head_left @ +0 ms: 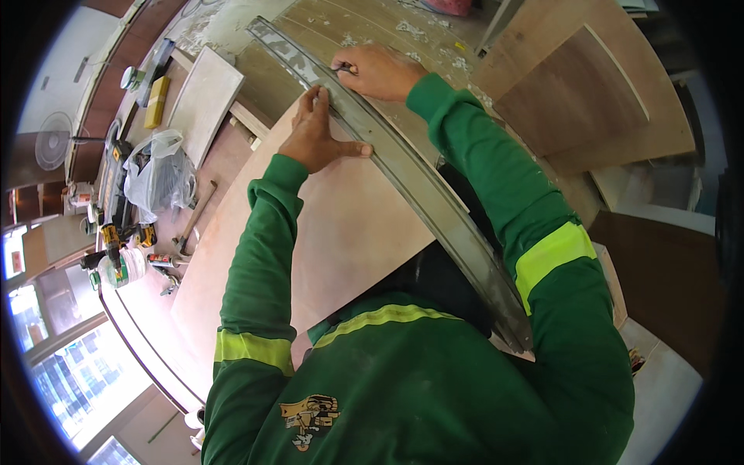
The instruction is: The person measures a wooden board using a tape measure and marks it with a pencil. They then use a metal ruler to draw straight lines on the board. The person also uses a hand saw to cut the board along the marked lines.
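A long grey metal straightedge (pixel 418 190) runs slantwise from the far left to near my body, over a pale plywood sheet (pixel 356 221). My left hand (pixel 314 138) lies on the sheet with its fingers apart; the fingertips and thumb press on the straightedge's left side. Across the bar, my right hand (pixel 380 71) is closed round a small dark tool (pixel 346 70) at the straightedge's far right edge. Most of that tool is hidden in the fist, so its exact kind does not show.
On the left bench lie a hammer (pixel 200 213), a clear plastic bag (pixel 159 174), a yellow box (pixel 156 102), a cordless drill (pixel 111 240) and a white panel (pixel 205 105). A wooden panel (pixel 573 101) leans at far right. White scraps litter the brown floor (pixel 349 27).
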A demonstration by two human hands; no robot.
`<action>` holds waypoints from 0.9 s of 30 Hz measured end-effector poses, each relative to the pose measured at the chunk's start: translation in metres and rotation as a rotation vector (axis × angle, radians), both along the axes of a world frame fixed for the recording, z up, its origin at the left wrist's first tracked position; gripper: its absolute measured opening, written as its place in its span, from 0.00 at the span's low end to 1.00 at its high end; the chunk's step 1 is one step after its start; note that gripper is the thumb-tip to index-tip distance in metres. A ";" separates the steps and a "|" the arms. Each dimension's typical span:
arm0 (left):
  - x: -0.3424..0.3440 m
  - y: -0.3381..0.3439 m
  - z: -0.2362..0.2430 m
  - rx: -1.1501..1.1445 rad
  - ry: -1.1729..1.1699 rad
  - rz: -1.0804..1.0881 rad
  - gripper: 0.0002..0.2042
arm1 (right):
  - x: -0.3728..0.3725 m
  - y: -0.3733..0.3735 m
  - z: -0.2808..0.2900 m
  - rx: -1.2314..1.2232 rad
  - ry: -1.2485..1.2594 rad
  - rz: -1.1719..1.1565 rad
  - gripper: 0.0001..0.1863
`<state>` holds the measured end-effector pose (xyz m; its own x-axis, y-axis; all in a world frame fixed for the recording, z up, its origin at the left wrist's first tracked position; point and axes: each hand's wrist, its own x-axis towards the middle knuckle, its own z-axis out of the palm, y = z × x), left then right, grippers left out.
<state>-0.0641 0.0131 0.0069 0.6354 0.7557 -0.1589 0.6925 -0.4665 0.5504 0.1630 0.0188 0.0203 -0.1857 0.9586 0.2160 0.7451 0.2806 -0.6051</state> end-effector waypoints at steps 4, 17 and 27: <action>0.001 0.000 0.002 0.026 0.008 -0.021 0.76 | 0.011 -0.029 0.029 -0.145 -0.085 0.042 0.15; 0.000 0.002 -0.002 0.025 0.016 -0.045 0.76 | 0.049 -0.254 0.128 -0.499 -0.320 0.129 0.12; 0.000 0.003 -0.004 0.078 -0.016 -0.060 0.77 | 0.019 -0.372 0.106 -0.514 0.019 -0.381 0.18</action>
<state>-0.0636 0.0159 0.0032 0.6817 0.7260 -0.0909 0.6536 -0.5483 0.5217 0.1819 -0.3535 0.1263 0.1877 0.9386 -0.2894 0.7234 -0.3314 -0.6057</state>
